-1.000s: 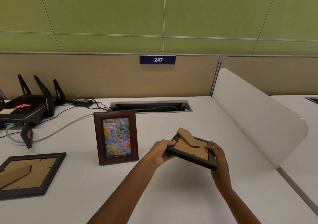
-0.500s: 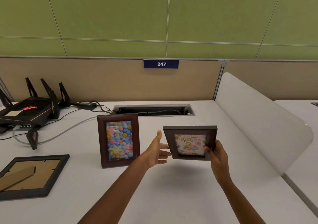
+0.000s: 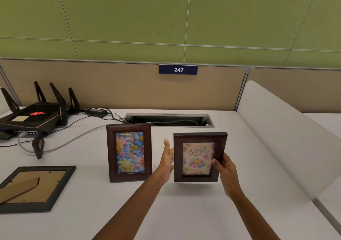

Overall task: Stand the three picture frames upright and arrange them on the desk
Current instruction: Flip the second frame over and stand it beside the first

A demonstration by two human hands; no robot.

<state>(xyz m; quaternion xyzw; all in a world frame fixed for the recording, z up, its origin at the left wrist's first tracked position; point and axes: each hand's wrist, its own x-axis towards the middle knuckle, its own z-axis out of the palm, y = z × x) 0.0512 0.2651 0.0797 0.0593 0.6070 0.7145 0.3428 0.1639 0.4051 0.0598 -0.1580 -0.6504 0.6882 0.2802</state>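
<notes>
Birthday frame (image 3: 200, 157): upright, just above desk (image 3: 203, 212) centre, right hand (image 3: 226, 171) fingers gripping its side; left hand (image 3: 167, 161) open beside. Step: second frame placement. Next: lower, seat on stand beside flower frame (image 3: 129, 152). Third frame (image 3: 35, 188): face-down, left edge.

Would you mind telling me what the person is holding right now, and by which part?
The birthday picture frame, upright: the right hand grips its right edge, and the open left hand rests against its left edge.

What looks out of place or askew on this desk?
The black picture frame at the near left lies face down, its cardboard back and folded stand showing, while the brown flower-picture frame stands upright. The brown birthday-card frame is held in the right hand, not yet set down.
</notes>
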